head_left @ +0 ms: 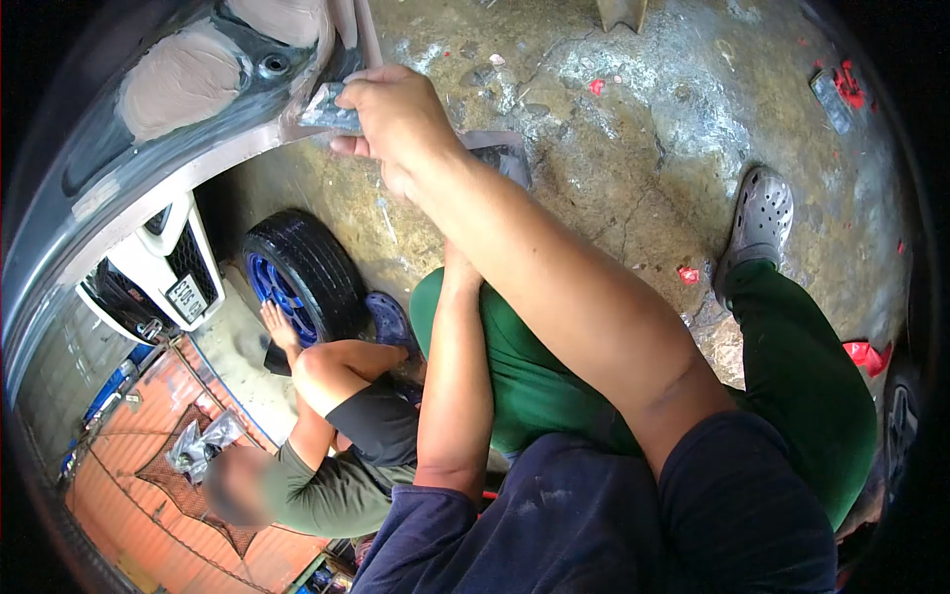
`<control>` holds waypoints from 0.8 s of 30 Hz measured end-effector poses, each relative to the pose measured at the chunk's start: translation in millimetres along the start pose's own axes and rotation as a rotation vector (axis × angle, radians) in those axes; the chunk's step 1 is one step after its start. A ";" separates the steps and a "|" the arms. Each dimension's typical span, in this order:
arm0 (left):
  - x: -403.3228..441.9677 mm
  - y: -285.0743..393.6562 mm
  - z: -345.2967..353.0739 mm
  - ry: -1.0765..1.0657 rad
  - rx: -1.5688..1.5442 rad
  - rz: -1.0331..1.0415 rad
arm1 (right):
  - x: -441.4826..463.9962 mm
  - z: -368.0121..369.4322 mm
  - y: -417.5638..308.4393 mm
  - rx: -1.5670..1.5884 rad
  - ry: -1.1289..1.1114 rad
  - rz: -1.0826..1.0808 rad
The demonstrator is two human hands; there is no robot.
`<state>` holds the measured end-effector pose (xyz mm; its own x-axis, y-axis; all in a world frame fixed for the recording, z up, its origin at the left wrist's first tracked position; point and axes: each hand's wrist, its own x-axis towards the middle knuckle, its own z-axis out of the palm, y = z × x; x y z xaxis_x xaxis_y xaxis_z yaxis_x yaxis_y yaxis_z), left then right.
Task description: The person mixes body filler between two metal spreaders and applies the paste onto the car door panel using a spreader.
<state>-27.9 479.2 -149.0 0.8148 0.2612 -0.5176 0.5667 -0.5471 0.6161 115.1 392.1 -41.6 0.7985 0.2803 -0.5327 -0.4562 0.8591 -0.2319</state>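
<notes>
My right hand [401, 117] is closed on a thin putty spreader [331, 109] smeared with pale filler. The spreader's edge lies against the rim of a grey car body panel [94, 183]. Broad patches of pinkish putty [183, 84] cover parts of that panel, near a small round hole [274, 65]. My left forearm and wrist [462, 269] pass behind my right forearm, which hides the left fingers. Just beyond the crossing shows a dark flat board [503, 158] with a pale edge; whether my left hand holds it is hidden.
A person [336, 485] sits at lower left, one hand on a tyre with a blue rim [305, 272]. Behind stands a white car front [168, 262]. Red scraps [689, 274] and a grey block [831, 101] lie on the stained concrete floor [614, 198].
</notes>
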 end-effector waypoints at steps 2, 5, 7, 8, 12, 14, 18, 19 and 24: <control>-1.6 -4.6 0.5 0.000 0.001 0.001 | 6.1 1.7 -3.6 -0.001 0.017 0.008; -0.7 -4.7 1.7 -0.002 0.005 0.007 | 9.7 6.6 -6.5 -0.041 -0.047 0.010; 1.1 -2.0 2.5 -0.003 0.006 0.014 | 5.6 17.4 -8.4 -0.025 -0.003 -0.008; 2.2 -0.6 3.0 -0.005 0.007 0.017 | 2.6 22.3 -8.3 -0.016 0.020 -0.017; 2.2 3.6 3.0 -0.014 0.007 0.013 | -3.6 25.2 -6.6 0.287 0.002 0.048; -0.7 3.2 -0.3 -0.015 0.015 0.011 | 6.7 19.3 -6.2 0.398 -0.051 0.070; -2.4 -0.7 1.4 -0.011 0.014 0.008 | -6.7 5.4 -22.7 0.414 -0.074 -0.044; -2.5 0.0 1.2 -0.008 0.015 0.010 | -9.1 2.0 -25.3 0.389 -0.087 -0.091; -6.3 3.6 2.6 0.099 0.141 0.033 | -21.2 14.8 2.4 0.301 -0.029 0.125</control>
<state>-31.3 473.5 -145.1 0.8446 0.3149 -0.4330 0.5226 -0.6611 0.5385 102.8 394.5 -18.9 0.7563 0.3999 -0.5178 -0.4185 0.9040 0.0868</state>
